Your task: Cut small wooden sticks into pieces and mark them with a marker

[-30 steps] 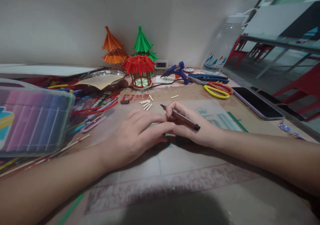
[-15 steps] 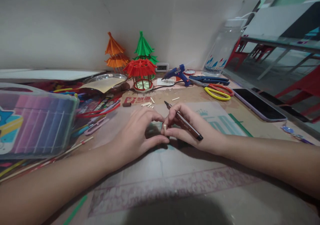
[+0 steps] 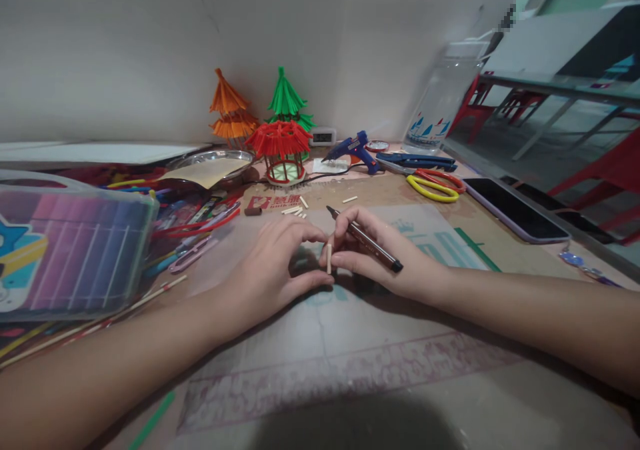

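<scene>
A short pale stick stands upright between my two hands. My left hand pinches it, with the index finger at its top and the thumb at its lower end. An uncapped dark brown marker rests in my right hand, its tip pointing up and left. The right fingertips are beside the stick. Several short pale sticks and a brown cap lie beyond my left hand on the brown board.
Small red, green and orange roofed models stand by the wall. Around them are a blue glue gun, scissors, a bottle, a phone and a marker case.
The small stick between my fingers now shows at greater length, upright. Both hands and the marker have shifted very slightly.
</scene>
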{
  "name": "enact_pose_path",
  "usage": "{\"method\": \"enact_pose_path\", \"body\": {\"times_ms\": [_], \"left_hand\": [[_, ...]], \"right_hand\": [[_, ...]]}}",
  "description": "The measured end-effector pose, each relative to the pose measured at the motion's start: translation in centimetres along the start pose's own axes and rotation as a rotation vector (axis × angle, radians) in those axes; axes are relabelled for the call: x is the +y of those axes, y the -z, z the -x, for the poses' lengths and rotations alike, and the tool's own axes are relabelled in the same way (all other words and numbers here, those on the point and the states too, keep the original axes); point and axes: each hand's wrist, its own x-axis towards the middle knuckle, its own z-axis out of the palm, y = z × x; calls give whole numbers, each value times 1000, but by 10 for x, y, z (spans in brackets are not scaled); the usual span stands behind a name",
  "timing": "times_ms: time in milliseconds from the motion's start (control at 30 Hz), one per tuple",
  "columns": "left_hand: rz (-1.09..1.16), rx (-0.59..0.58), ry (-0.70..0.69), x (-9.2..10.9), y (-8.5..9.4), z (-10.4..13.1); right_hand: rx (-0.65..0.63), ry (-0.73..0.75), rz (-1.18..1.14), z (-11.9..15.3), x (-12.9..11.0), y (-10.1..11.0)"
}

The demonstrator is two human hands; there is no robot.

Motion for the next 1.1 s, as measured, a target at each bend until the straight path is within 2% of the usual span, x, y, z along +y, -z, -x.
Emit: {"method": "enact_pose_path", "body": {"times_ms": [267, 867, 1100], "left_hand": [[-3, 1, 6, -1, -1, -1], [-6, -21, -22, -2, 0, -1], [7, -20, -24, 0, 0, -1]], "right_hand": [[-7, 7, -89, -3, 5, 5], [17, -3, -17, -3, 4, 5], [-8, 4, -57, -4, 5, 4]]}}
